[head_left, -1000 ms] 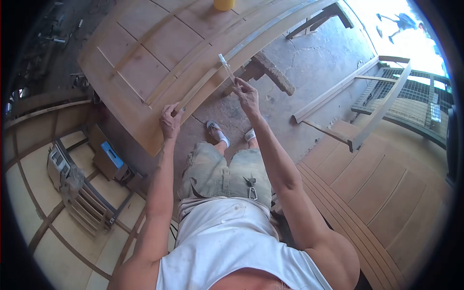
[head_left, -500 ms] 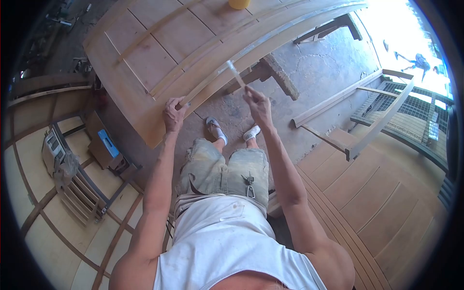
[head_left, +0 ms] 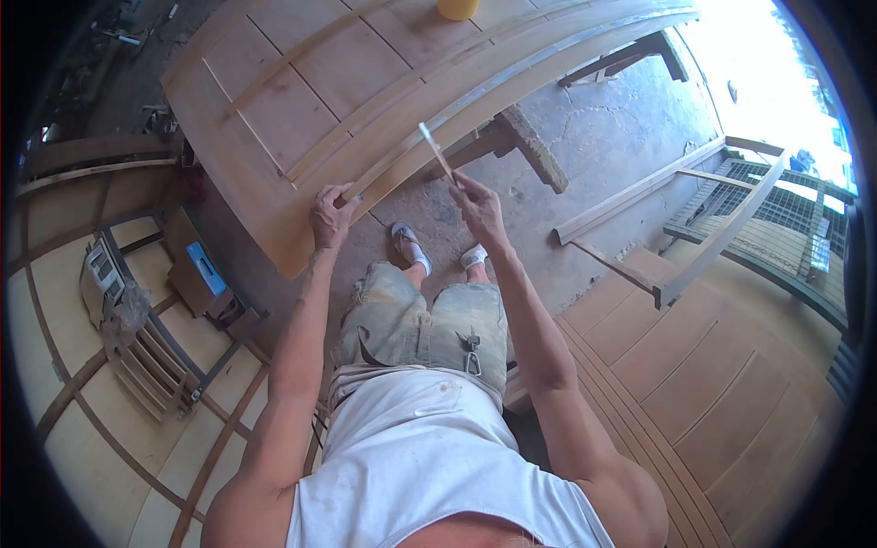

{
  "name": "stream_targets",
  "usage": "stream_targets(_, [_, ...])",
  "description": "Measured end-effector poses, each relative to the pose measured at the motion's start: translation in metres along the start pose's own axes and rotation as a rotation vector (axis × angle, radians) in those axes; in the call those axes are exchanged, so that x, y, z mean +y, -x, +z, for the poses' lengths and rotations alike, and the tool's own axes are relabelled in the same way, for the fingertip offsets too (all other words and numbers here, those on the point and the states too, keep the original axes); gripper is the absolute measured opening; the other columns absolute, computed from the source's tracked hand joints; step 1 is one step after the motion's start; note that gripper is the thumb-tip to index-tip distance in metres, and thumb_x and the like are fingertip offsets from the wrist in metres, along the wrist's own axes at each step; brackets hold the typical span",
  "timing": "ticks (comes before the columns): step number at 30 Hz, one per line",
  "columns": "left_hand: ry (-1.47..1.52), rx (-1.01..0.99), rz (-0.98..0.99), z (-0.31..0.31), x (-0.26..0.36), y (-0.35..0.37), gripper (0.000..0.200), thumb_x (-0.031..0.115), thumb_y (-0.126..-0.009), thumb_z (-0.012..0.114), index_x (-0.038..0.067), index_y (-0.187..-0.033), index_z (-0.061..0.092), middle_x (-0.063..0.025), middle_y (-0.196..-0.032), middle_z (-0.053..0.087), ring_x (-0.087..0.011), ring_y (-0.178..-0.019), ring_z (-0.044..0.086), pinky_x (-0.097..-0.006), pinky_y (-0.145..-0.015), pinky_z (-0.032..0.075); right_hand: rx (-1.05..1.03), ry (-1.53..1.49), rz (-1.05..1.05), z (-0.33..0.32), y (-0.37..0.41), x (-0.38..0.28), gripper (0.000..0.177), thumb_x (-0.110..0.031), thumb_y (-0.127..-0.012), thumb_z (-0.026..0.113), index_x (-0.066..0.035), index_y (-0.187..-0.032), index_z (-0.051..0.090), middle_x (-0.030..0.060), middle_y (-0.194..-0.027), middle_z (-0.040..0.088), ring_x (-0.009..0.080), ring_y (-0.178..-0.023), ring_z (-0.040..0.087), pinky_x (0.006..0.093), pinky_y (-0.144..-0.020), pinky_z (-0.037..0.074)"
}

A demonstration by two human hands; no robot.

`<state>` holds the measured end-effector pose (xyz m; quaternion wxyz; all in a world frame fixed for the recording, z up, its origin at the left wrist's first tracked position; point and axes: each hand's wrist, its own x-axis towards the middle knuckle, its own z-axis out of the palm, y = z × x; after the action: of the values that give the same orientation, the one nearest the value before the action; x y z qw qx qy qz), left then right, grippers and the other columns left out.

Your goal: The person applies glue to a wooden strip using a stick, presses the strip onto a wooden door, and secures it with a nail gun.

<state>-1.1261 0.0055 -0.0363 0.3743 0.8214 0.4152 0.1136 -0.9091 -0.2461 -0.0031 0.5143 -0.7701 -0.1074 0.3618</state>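
My right hand [head_left: 478, 208] is closed round the lower end of a slim stick [head_left: 437, 153] with a pale, whitish tip. The stick points up and left, its tip overlapping the long edge of a large wooden panel [head_left: 215, 178]. My left hand [head_left: 332, 216] rests at that edge near the panel's near corner, fingers pinched at the end of a long wooden strip [head_left: 402, 169]. A whitish streak [head_left: 512, 71] runs along the strip towards the far end. A yellow container [head_left: 458, 8] stands on the panel, cut off by the top of the view.
A rough wooden trestle [head_left: 530, 151] supports the panel. On the right lie a wooden frame [head_left: 630, 205] and another grooved panel [head_left: 703, 365]. On the left are framed panels [head_left: 110, 466], a grey device [head_left: 100, 274] and a blue item [head_left: 205, 268] on a box.
My right hand has shifted slightly left and the stick's tip has moved down and left. My left hand stays in place. The figure outside at the upper right has moved lower.
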Motion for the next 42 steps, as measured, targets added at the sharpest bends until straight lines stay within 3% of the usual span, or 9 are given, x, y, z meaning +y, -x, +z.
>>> stream_targets(5, [0.057,-0.015,-0.033,0.0,0.001,0.0,0.034,0.026,-0.09,0.086,0.009,-0.119,0.083,-0.0079,-0.106,0.073,-0.0241,-0.091,0.072,-0.0402,-0.088,0.058,0.177,0.087,-0.223,0.029,-0.017,0.038,0.048,-0.02,-0.101,0.081,-0.008,-0.148,0.072,0.0028,-0.093,0.074,0.0112,-0.083,0.063,0.0316,-0.074,0.054])
stream_targets(8, [0.025,-0.009,-0.021,0.002,-0.003,0.0,0.035,0.026,-0.09,0.086,0.008,-0.12,0.082,-0.0081,-0.107,0.073,-0.0244,-0.092,0.072,-0.0399,-0.088,0.058,0.051,0.093,-0.006,0.032,0.014,0.021,0.045,-0.018,-0.1,0.081,-0.007,-0.143,0.074,0.0154,-0.106,0.076,0.0214,-0.094,0.071,0.0356,-0.089,0.056])
stream_targets(11, [0.035,0.002,0.005,-0.001,0.001,0.001,0.035,0.025,-0.09,0.085,0.008,-0.121,0.082,-0.0088,-0.107,0.073,-0.0255,-0.093,0.072,-0.0399,-0.089,0.058,-0.016,0.047,-0.087,0.027,0.035,0.014,0.045,-0.019,-0.1,0.081,-0.007,-0.143,0.074,0.0182,-0.113,0.076,0.0249,-0.1,0.073,0.0372,-0.092,0.056])
stream_targets(18, [-0.004,0.043,0.045,0.004,-0.003,0.0,0.033,0.023,-0.087,0.087,0.013,-0.117,0.082,-0.0082,-0.107,0.074,-0.0282,-0.097,0.072,-0.0423,-0.089,0.059,0.168,0.149,-0.105,0.002,0.001,-0.001,0.041,-0.019,-0.103,0.076,-0.006,-0.142,0.075,0.02,-0.118,0.077,0.0256,-0.106,0.074,0.0378,-0.095,0.057])
stream_targets(24, [-0.038,0.008,0.021,0.003,-0.004,-0.001,0.034,0.022,-0.087,0.086,0.013,-0.119,0.081,-0.0083,-0.109,0.074,-0.0305,-0.102,0.072,-0.0447,-0.091,0.058,-0.045,0.234,-0.227,0.013,0.012,0.017,0.038,-0.021,-0.106,0.072,-0.006,-0.141,0.075,0.018,-0.11,0.08,0.0243,-0.094,0.076,0.0373,-0.087,0.058])
stream_targets(27, [-0.046,-0.002,0.019,0.004,-0.006,-0.001,0.035,0.021,-0.087,0.086,0.013,-0.12,0.08,-0.0091,-0.111,0.074,-0.0323,-0.106,0.072,-0.0457,-0.094,0.058,-0.221,0.082,0.059,-0.009,0.036,-0.041,0.034,-0.022,-0.109,0.068,-0.007,-0.139,0.076,0.0174,-0.107,0.081,0.0236,-0.088,0.077,0.0377,-0.081,0.059])
stream_targets(33, [0.086,0.019,0.055,0.004,-0.015,0.0,0.045,0.022,-0.085,0.088,0.009,-0.127,0.077,-0.016,-0.122,0.071,-0.0387,-0.118,0.068,-0.0493,-0.102,0.055,-0.002,0.366,-0.041,-0.076,0.031,-0.105,0.037,-0.032,-0.111,0.065,-0.004,-0.131,0.078,0.017,-0.089,0.079,0.0256,-0.081,0.078,0.0455,-0.073,0.06])
stream_targets(38, [-0.052,0.178,0.078,-0.019,0.027,-0.016,0.049,0.024,-0.088,0.088,0.008,-0.132,0.075,-0.0161,-0.127,0.07,-0.0387,-0.123,0.065,-0.0507,-0.105,0.053,0.307,0.796,-0.312,-0.146,-0.017,-0.178,0.022,-0.02,-0.109,0.056,-0.005,-0.12,0.068,0.0289,-0.086,0.075,0.0474,-0.081,0.076,0.0602,-0.075,0.059])
stream_targets(42, [-0.033,0.244,0.2,-0.017,0.076,-0.062,0.05,0.024,-0.091,0.087,0.006,-0.135,0.073,-0.0162,-0.13,0.07,-0.0383,-0.124,0.065,-0.0505,-0.107,0.052,0.236,0.905,-0.386,-0.186,-0.078,-0.27,0.023,-0.017,-0.107,0.057,-0.006,-0.123,0.069,0.0253,-0.085,0.076,0.046,-0.081,0.077,0.0591,-0.074,0.06])
